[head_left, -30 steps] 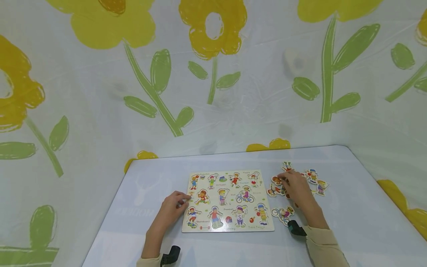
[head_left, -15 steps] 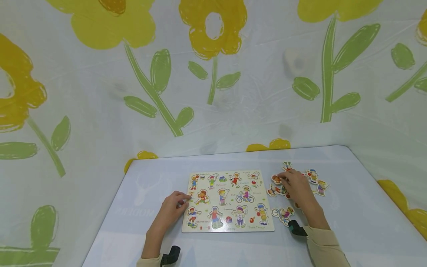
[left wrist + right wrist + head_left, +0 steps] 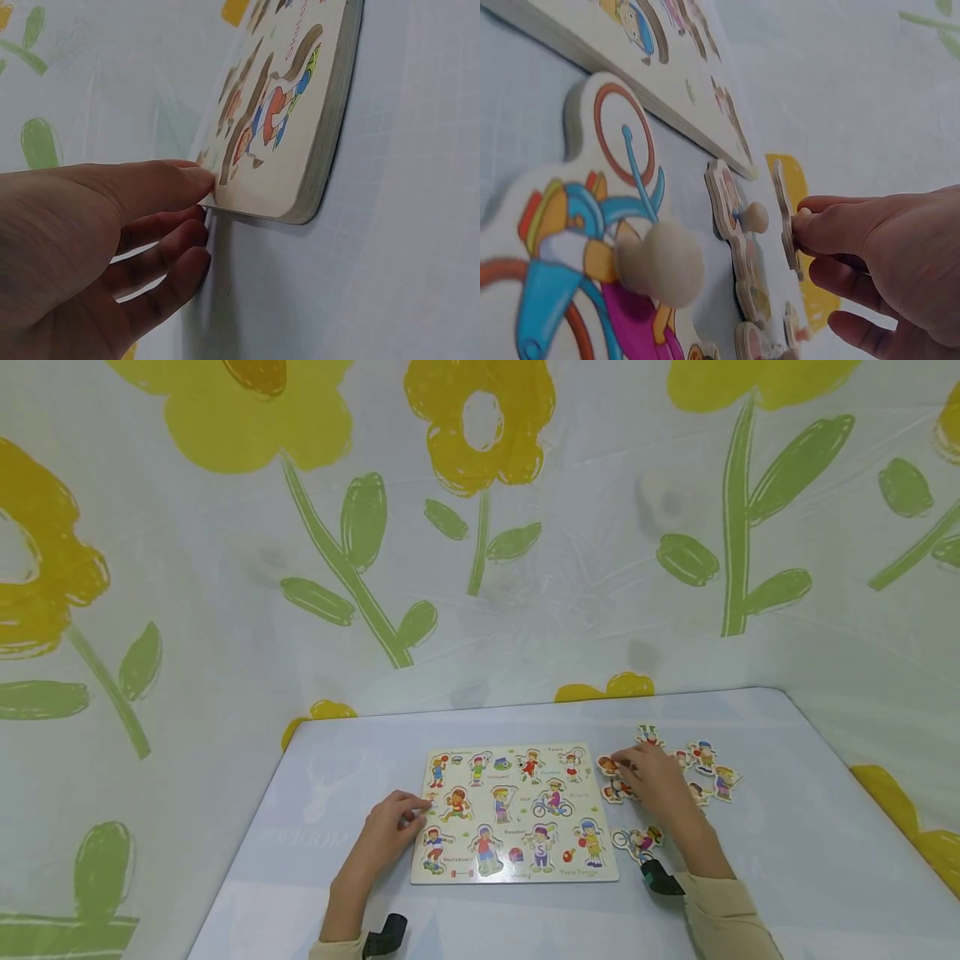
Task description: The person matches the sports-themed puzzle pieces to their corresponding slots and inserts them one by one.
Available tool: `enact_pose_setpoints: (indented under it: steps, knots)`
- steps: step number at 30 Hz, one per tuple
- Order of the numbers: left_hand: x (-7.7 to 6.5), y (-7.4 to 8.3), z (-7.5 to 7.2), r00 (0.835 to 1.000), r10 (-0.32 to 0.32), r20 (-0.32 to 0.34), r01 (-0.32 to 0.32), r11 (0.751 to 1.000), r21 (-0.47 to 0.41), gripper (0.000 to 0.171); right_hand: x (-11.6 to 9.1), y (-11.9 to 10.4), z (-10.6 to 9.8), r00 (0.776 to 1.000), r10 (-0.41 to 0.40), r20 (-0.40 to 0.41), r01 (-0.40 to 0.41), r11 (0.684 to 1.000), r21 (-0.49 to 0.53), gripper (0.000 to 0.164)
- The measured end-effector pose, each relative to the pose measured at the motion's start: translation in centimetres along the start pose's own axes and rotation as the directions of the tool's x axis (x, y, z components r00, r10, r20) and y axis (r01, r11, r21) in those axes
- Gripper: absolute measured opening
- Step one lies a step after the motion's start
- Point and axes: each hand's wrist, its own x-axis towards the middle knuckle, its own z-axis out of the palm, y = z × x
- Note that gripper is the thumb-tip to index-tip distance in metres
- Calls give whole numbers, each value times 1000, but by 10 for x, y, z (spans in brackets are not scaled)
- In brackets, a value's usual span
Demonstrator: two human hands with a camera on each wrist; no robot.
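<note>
A wooden puzzle board (image 3: 517,852) with printed sports figures and shaped recesses lies on the table. At its left edge, my left hand (image 3: 388,831) holds the border; in the left wrist view the thumb (image 3: 176,184) lies on the board's corner, with the lower fingers beside and below it. To the right of the board, my right hand (image 3: 662,781) pinches a puzzle piece (image 3: 607,765) by its small wooden knob. In the right wrist view that piece (image 3: 782,214) is tilted edge-on. A cyclist piece (image 3: 637,841) lies nearer me.
Several knobbed puzzle pieces (image 3: 703,756) lie scattered right of the board, some partly hidden by my right hand. The white table (image 3: 795,852) has its far edge close to a flower-printed curtain (image 3: 585,552).
My right hand has shifted left toward the board, carrying the pinched piece with it. Loose pieces formerly behind the hand now show. The left hand stays on the board's edge.
</note>
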Motion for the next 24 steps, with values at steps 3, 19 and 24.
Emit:
enact_pose_setpoints:
  steps: [3, 19, 24]
  knots:
    - [0, 0, 0, 1000, 4, -4, -4, 1000, -1, 21, 2, -5, 1, 1000, -9, 5, 9, 1000, -21, 15]
    - [-1, 1, 0, 1000, 15, -12, -16, 1000, -16, 21, 3, -29, 11, 996, -76, 38, 78, 996, -54, 17]
    - [-1, 1, -1, 1000, 10, -11, -10, 1000, -25, 21, 3, -34, 16, 995, -70, 76, 75, 995, -69, 18]
